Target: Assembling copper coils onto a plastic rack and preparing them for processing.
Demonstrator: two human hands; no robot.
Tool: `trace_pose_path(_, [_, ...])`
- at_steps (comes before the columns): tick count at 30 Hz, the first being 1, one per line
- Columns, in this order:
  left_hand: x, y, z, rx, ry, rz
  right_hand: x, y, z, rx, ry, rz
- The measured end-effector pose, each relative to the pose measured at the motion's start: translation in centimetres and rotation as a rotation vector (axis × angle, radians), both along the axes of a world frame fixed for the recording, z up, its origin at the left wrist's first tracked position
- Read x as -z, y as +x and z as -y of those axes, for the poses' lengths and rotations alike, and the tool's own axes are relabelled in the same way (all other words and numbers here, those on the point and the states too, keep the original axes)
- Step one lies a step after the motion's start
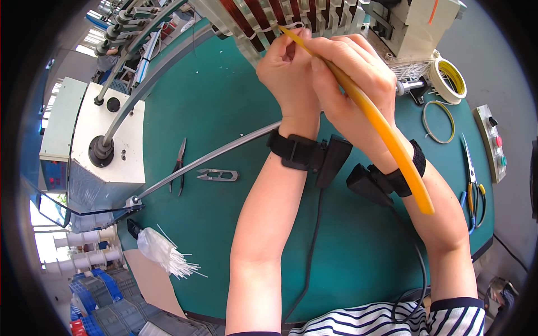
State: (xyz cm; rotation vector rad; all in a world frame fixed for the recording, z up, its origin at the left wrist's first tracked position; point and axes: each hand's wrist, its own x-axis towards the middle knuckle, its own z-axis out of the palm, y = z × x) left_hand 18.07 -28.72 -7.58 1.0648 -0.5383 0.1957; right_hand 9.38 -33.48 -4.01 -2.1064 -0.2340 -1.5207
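Observation:
My right hand (361, 70) grips a long, curved yellow stick (386, 131) with a narrow pointed end. The stick's tip reaches up to dark copper-coloured coil windings (274, 12) in a pale slotted frame (246, 42). Close against the right hand, my left hand (287, 84) is closed just below the windings. Its fingers curl inward, and I cannot make out what they hold. A short white sleeve (291, 24) lies across the windings by the stick's tip. Black straps with small boxes circle both wrists.
On the green table (213, 224) lie pliers (179, 168), thread snips (218, 175) and a bundle of white tubes (168, 255). A metal rod (207, 159) crosses the left side. Tape rolls (448, 81), scissors (469, 168) and a button box (492, 143) are at right.

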Motion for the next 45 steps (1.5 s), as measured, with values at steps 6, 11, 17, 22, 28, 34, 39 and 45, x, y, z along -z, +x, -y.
trace_pose_path(6, [-0.4, -2.0, -1.7, -0.278, 0.23, 0.188, 0.5, -1.6, 1.2, -0.02, 0.068, 0.025])
trace_pose_path(11, [-1.1, -2.8, -1.6, -0.243, 0.289, 0.258, 0.2, -2.5, 1.2, -0.026, 0.073, 0.051])
trace_pose_path(17, [-2.4, -4.1, -1.3, -0.204, 0.372, 0.193, -0.3, -3.3, 1.4, -0.036, 0.071, 0.027])
trace_pose_path(22, [-1.8, -4.0, -2.1, -0.329, 0.419, 0.238, -0.2, -4.3, 2.3, -0.017, 0.082, -0.017])
trace_pose_path(28, [-3.2, -4.4, -1.9, -0.223, 0.533, 0.114, 1.0, -5.9, 5.1, 0.049, 0.198, -0.111])
trace_pose_path(34, [-3.0, -4.1, -2.9, -0.181, 0.454, 0.111, 1.7, -5.1, 9.0, 0.139, 0.293, -0.19])
trace_pose_path(39, [-3.3, -5.2, -2.5, -0.246, 0.504, 0.173, 2.2, -2.2, 10.5, 0.069, 0.251, -0.245])
trace_pose_path(45, [-3.7, -5.5, 0.1, -0.489, 0.781, 0.693, 3.1, -1.1, 10.8, 0.162, -0.094, -0.34])
